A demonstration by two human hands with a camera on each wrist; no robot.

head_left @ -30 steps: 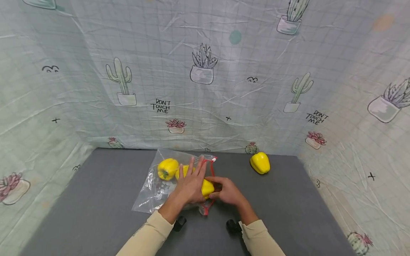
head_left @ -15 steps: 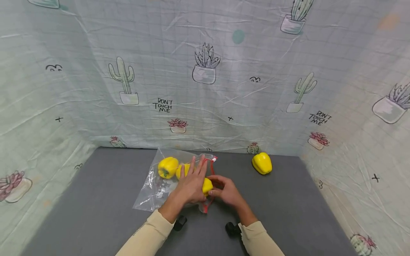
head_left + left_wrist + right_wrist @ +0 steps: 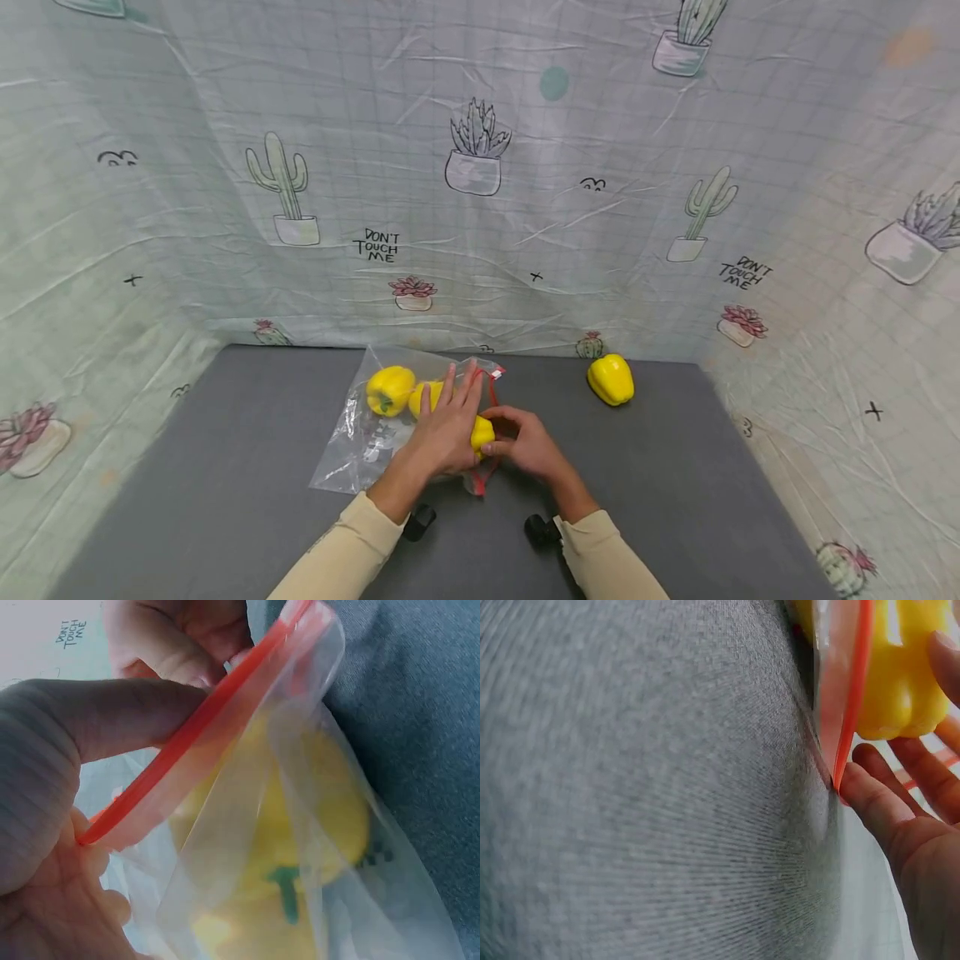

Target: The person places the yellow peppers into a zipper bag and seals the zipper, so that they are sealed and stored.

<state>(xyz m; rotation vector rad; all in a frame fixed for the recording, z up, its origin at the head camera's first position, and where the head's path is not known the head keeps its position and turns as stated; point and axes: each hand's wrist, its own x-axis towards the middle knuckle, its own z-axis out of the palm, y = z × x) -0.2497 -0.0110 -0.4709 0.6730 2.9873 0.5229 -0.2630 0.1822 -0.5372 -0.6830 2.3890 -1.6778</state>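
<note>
A clear zip bag (image 3: 337, 462) with a red mouth strip (image 3: 199, 731) lies on the grey surface. Inside are a yellow bell pepper (image 3: 390, 392) and a second one (image 3: 424, 398), partly hidden. My left hand (image 3: 441, 435) lies across the bag's mouth with straight, spread fingers; in the left wrist view its thumb (image 3: 112, 716) touches the red strip. My right hand (image 3: 531, 446) holds another yellow bell pepper (image 3: 904, 675) at the mouth, thumb on one side and fingers around the end. One right fingertip touches the strip in the right wrist view.
Another yellow bell pepper (image 3: 611, 380) lies at the back right of the grey table (image 3: 660, 483). A cactus-printed curtain (image 3: 540, 217) encloses the back and both sides. Black wrist devices sit under both forearms.
The pepper in my right hand has moved slightly left, farther into the bag's mouth. My right hand has shifted left with it. The left hand has barely moved.
</note>
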